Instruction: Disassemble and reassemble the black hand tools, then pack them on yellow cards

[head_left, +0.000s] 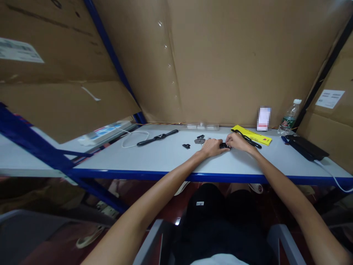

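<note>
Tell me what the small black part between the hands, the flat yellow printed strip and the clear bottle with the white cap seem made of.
Small black part: perhaps glossy plastic, given its glints; partly covered, so metal is possible.
Flat yellow printed strip: card or plastic, its smooth, even colour fitting either.
Clear bottle: likely shiny plastic, being see-through with highlights.

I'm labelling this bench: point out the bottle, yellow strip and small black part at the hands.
Bottle [288, 122], head view: its label.
Yellow strip [254, 136], head view: its middle.
Small black part [224, 145], head view: its middle.
</note>
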`<action>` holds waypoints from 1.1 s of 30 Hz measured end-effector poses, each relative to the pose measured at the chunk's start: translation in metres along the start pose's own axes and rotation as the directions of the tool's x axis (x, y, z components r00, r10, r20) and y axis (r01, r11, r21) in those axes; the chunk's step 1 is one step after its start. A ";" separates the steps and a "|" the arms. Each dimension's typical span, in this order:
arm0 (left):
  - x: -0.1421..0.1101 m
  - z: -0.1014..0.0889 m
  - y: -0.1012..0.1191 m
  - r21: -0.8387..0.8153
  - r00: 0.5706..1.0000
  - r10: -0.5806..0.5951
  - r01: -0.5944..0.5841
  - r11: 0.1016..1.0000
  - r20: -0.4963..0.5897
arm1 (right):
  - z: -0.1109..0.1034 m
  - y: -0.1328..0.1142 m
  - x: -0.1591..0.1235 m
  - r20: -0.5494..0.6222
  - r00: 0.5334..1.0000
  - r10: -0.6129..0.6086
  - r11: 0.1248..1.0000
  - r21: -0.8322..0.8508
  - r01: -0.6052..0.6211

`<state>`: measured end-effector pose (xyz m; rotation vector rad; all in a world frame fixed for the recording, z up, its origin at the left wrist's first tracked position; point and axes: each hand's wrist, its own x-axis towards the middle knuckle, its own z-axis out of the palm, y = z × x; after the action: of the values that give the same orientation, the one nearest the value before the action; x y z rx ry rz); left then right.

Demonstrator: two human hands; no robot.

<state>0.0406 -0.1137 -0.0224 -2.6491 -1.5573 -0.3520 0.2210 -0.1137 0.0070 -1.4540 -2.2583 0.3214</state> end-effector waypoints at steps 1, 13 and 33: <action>0.000 0.000 0.000 -0.001 1.000 0.003 -0.003 1.000 -0.001 | 0.001 0.004 0.001 0.004 1.000 -0.003 0.999 0.040 0.003; -0.001 -0.001 0.000 -0.031 1.000 0.007 -0.007 1.000 -0.002 | -0.007 0.021 0.007 0.224 0.974 -0.012 0.898 0.431 -0.088; 0.000 0.001 0.001 -0.013 1.000 0.000 0.000 1.000 -0.022 | 0.002 0.012 0.001 0.051 0.997 -0.058 0.998 -0.019 0.059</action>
<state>0.0415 -0.1142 -0.0235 -2.6456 -1.5541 -0.3914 0.2291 -0.1082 0.0003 -1.4016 -2.3456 0.3206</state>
